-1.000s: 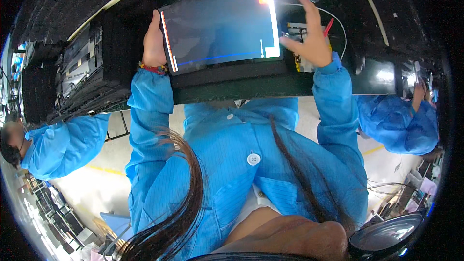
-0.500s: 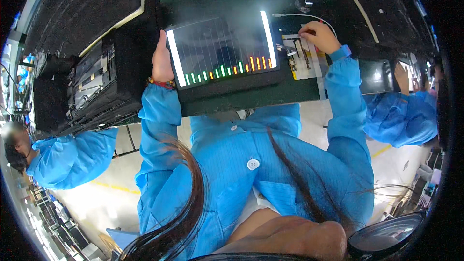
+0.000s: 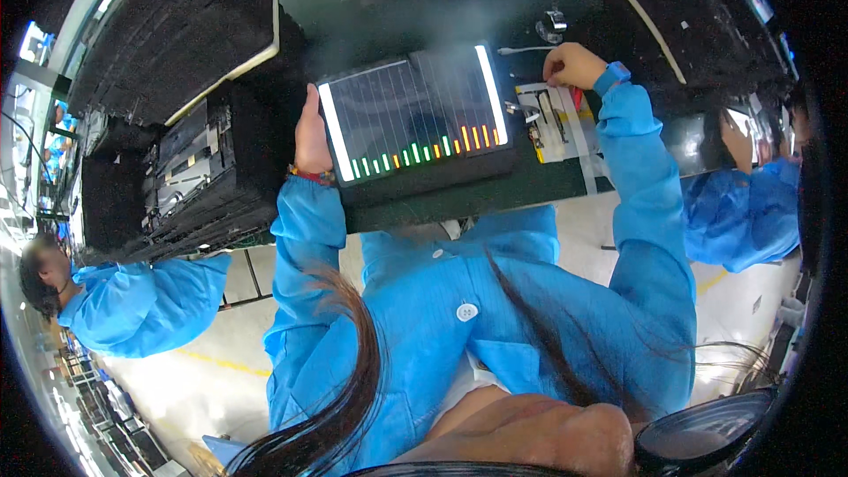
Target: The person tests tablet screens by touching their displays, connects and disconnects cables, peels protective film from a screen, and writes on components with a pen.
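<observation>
A dark tablet-like panel (image 3: 415,110) lies tilted on the bench, its screen showing bright white side strips and a row of small green, orange and yellow bars. My left hand (image 3: 312,137) grips the panel's left edge, thumb upward along the side and fingers mostly hidden. To the right of the panel is a small white and yellow fixture plate (image 3: 555,128) with dark strips on it. Above its upper edge, my right hand (image 3: 576,66) is closed in a pinch. What the fingertips hold, if anything, is too small to make out. A white cable (image 3: 523,50) runs behind that hand.
Stacked black foam trays (image 3: 190,26) stand at the left, with flat parts in an open tray (image 3: 187,159). More black foam (image 3: 654,26) rises at the right. A small shiny metal piece (image 3: 552,26) sits beyond the cable. Co-workers in blue sit on both sides.
The whole view has shifted, so the bench appears lower. My right hand has moved slightly farther from me relative to the fixture plate. My left hand stays on the panel's edge.
</observation>
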Tool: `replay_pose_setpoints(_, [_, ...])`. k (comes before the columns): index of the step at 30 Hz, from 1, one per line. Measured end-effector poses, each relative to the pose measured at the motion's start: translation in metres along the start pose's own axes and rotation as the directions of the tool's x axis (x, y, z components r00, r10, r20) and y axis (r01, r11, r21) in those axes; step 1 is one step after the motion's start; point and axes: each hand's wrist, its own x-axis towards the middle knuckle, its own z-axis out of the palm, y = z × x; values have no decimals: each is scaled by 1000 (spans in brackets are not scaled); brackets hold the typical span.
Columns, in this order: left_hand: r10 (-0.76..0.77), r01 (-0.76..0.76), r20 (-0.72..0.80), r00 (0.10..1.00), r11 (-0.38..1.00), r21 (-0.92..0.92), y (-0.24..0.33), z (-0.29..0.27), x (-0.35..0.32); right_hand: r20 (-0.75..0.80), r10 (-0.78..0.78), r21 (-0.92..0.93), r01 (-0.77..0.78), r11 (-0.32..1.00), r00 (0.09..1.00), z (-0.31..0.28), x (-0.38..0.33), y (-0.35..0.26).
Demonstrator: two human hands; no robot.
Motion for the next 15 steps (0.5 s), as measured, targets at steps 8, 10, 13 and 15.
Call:
replay_pose_setpoints(8, [24,-23,49,999,1000,-15,0,1,-8,102,-15,38,11,999,995,-5,3,-2])
replay_pose_setpoints(10, [9,-8,56,998,1000,-24,3,4,-9,98,22,55,-27,998,995,-6,3,-5])
replay_pose_setpoints(13, [-11,11,39,999,1000,-15,3,0,-5,89,61,100,-69,993,994,-3,6,0])
replay_pose_setpoints(15, [-14,14,18,1000,1000,7,2,-1,-3,117,61,107,-74,992,991,-1,11,9])
